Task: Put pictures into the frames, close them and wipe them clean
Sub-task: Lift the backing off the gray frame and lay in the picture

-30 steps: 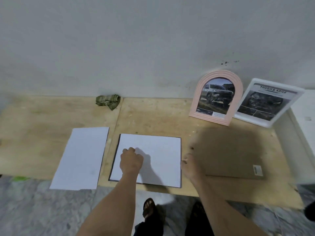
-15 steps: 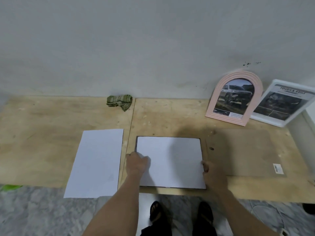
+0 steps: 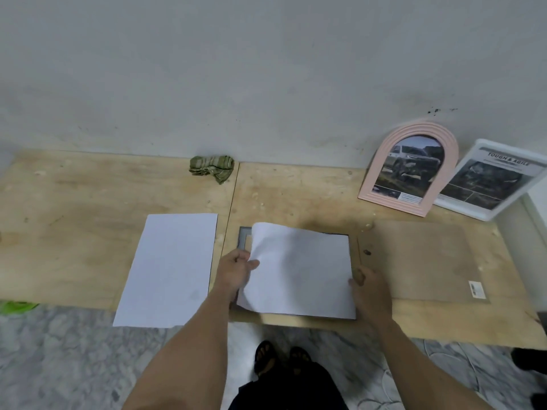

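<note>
A loose white sheet (image 3: 168, 267) lies flat on the plywood board (image 3: 74, 232), a green cloth (image 3: 211, 168) behind it by the wall. The left hand (image 3: 235, 269) pinches the raised left edge of the picture sheet (image 3: 299, 273) over the dark frame (image 3: 245, 236). The right hand (image 3: 368, 287) grips its right edge. A brown backing board (image 3: 426, 258) lies right; an arched pink frame (image 3: 410, 167) and a white frame (image 3: 491, 179) lean on the wall.

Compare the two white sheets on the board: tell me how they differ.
The left sheet lies flat and untouched on the board; the middle sheet is curled up at its left edge, held by the left hand and right hand, over a dark frame. Both show blank white.
</note>
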